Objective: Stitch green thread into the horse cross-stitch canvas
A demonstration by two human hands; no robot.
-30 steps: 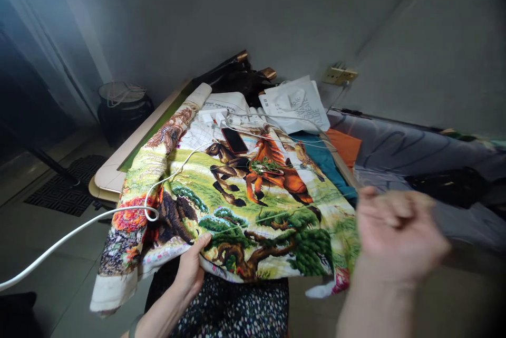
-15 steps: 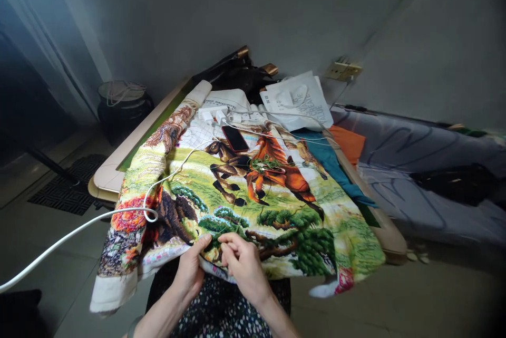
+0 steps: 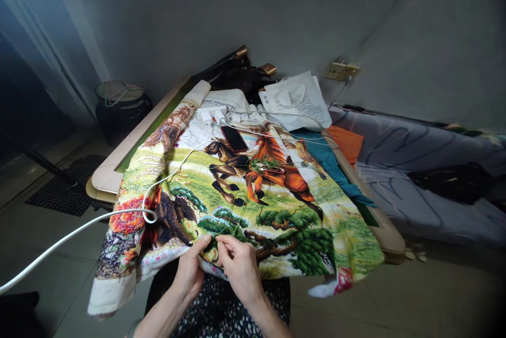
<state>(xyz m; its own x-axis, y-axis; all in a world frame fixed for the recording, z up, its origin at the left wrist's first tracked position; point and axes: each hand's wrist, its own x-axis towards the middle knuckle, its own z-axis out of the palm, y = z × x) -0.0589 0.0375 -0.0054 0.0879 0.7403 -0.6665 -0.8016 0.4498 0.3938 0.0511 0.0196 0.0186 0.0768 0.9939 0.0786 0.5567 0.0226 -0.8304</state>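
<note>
A large cross-stitch cloth [image 3: 193,180] with horses and pine branches spreads over the table toward my lap. My left hand [image 3: 191,269] grips its near edge, thumb on top and the other fingers hidden underneath. Just to the right, my right hand [image 3: 239,264] is closed in a pinch over the dark green stitching. What lies between those fingertips is too small to make out. Fine green strands run up the cloth from near this hand toward a tangle of green thread [image 3: 265,164] on the orange horse.
A phone [image 3: 234,139] lies on the cloth near white plugs [image 3: 213,114]. One white cable [image 3: 118,212] loops across the rolled left side. White paper bags [image 3: 298,100] stand at the back. A wall socket [image 3: 340,70] and a grey-covered seat [image 3: 395,153] are to the right.
My right hand has shifted slightly left, its pinched fingertips now closer to my left thumb. My left hand keeps its hold on the edge.
</note>
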